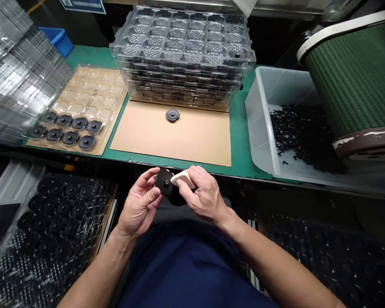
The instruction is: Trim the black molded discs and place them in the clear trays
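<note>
Just in front of the table's near edge, my left hand (140, 201) grips a black disc-like part (163, 182) by its left side, with a small round post in its middle. My right hand (202, 191) is closed on a cream-white pad (182, 179), whose tip is at the part's face near the post. The lower right of the part is partly behind my right hand. A similar black part (172, 115) lies on the cardboard sheet (170, 139) beyond my hands.
Stacked clear trays (186, 55) stand behind the cardboard. To the left, a tray (93, 92) holds several black parts; another filled tray (64, 207) sits lower. On the right are a bin (266, 141) of small black pieces and a green roller (356, 77).
</note>
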`<state>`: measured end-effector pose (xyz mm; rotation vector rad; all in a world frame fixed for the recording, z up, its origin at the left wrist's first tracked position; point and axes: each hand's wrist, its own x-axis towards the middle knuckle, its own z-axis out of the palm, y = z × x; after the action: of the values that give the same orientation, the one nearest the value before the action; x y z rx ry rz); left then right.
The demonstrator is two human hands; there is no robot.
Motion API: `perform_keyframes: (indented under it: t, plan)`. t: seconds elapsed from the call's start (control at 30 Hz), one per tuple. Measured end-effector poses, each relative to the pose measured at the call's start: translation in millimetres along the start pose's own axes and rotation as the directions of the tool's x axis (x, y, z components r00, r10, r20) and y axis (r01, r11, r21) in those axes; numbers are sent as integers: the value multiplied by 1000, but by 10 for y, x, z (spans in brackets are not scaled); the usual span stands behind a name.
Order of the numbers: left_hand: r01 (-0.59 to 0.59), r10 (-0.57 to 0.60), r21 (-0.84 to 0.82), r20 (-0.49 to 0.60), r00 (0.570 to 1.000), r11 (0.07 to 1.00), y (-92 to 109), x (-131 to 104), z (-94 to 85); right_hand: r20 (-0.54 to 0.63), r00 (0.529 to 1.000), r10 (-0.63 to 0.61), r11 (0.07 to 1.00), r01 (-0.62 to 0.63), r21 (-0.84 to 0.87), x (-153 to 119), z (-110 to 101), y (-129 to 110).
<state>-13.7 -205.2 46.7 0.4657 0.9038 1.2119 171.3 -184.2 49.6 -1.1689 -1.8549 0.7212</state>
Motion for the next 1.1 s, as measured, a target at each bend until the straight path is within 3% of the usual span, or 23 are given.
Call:
perform_keyframes:
  t: [0.07,0.17,0.3,0.43,0.57,0.67,0.8,0.93,1.1]
  plan:
    - [36,-36,-9,-1,999,999,-5,-8,-21,24,1000,15,1000,-15,-3,-16,-19,14]
    - [63,-62,-44,22,998,997,-13,-9,-36,111,992,-60,998,56,40,-37,-59,8]
    - [140,-139,-40,26,990,989,-1,1,-52,75,996,-52,997,57,-60,-32,-110,30]
    - [192,-191,-33,22,981,981,20,14,-81,203,968,-147,989,143,32,-48,-139,67]
    - [262,-262,8,13,965,965,18,30,-109,158,982,-99,992,111,-66,-88,-148,85]
    - [295,-294,-1,10,956,956,1,39,-124,214,971,-111,989,129,-72,-118,-147,88]
    - [283,-282,25,-34,959,959,-24,46,-119,154,984,-88,978,115,-175,-135,-147,96]
    - [228,-226,25,-72,971,973,-46,33,-74,195,977,-81,978,116,-173,-139,-146,93]
    - [196,-193,14,-111,975,981,-125,-2,-6,136,986,-94,944,132,-303,-126,-123,142]
